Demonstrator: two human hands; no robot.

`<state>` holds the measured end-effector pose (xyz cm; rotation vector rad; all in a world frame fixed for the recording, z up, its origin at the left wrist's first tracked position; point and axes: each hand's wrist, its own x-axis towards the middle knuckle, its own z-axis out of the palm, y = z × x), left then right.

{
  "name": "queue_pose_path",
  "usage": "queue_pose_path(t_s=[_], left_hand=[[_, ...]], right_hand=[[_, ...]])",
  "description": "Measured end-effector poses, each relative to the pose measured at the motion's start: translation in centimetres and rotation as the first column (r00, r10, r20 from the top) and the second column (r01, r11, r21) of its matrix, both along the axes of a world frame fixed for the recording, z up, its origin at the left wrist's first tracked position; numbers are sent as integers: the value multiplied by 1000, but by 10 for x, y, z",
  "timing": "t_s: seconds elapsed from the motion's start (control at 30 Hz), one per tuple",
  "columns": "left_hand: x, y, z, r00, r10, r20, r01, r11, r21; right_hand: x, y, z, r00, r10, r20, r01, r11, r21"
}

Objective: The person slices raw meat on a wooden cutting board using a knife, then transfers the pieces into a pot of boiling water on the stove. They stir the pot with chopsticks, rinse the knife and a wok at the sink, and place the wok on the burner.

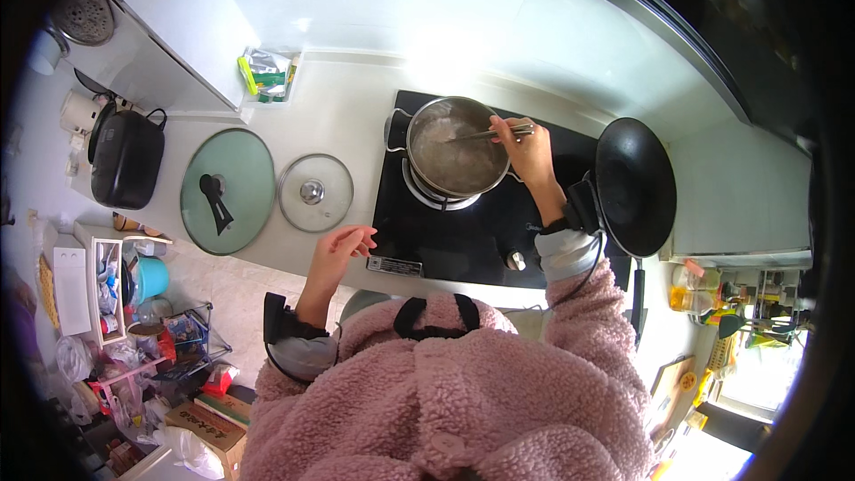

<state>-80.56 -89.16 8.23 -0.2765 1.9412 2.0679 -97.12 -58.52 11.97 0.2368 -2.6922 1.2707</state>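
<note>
My right hand (527, 153) is closed round a pair of chopsticks (476, 135), whose lower ends dip into a steel pot (426, 176). Cloudy, greyish liquid (459, 160) fills the pot; what lies under its surface cannot be made out. The pot stands on the left burner of a black cooktop (508, 240). My left hand (337, 254) hangs at the counter's front edge, left of the cooktop, its fingers loosely bent and apart, holding nothing. Nearest to it is a round glass lid (325, 200) with a steel knob, lying on the counter.
A larger green-tinted lid (254, 178) with a black handle lies further left, near a black rice cooker (129, 160). To the right, a black wok (634, 187) stands with its handle pointing toward me. A small bin of packets (270, 76) sits by the back wall. One cooktop knob (516, 260) is at the front.
</note>
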Motion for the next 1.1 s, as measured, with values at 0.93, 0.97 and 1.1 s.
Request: queue_pose_path(t_s=[0.93,0.97,1.1], left_hand=[[11,4,-3,1000,14,9,-14,999,-32],[12,3,-4,1000,15,7,-14,1000,-21],[14,3,-6,1000,10,12,-10,1000,-16]], right_hand=[[12,11,-10,994,44,-96,-56,991,-121],[13,15,-11,997,33,-72,-47,976,-211],[14,18,-13,998,-28,-56,18,985,-171]])
